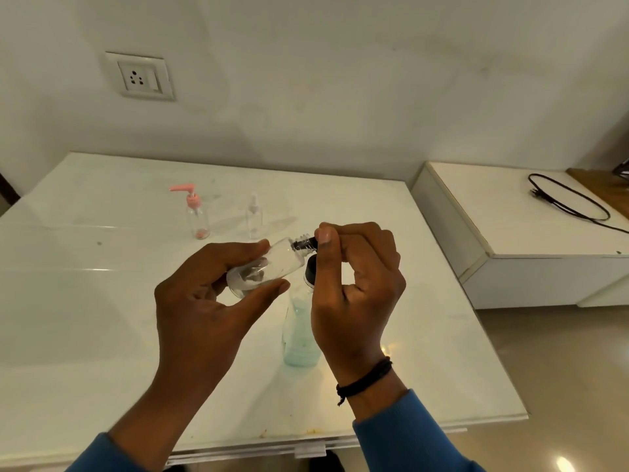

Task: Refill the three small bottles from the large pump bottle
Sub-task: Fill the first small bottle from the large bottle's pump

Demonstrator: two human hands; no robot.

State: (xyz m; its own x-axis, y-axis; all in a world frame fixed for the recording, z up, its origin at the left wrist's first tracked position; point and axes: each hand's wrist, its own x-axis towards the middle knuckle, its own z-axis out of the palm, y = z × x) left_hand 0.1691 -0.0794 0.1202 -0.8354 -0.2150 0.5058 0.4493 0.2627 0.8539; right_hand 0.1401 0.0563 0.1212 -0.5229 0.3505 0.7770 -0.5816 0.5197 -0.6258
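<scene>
Left hand grips a clear small bottle, tilted, centre frame; right hand pinches its cap at the neck. Pump bottle just below. Pink-pump bottle & spray bottle upper left look empty, so early going.

Left hand at 8 o'clock, fingers curled in grip; right hand at 4 o'clock, fingertips pinching

I'm looking at a room in a home, by the look of it: plain white wall with a wall socket, a glossy white table pushed against it, a low white cabinet off its right edge carrying a loose black cable, tiled floor below.
</scene>
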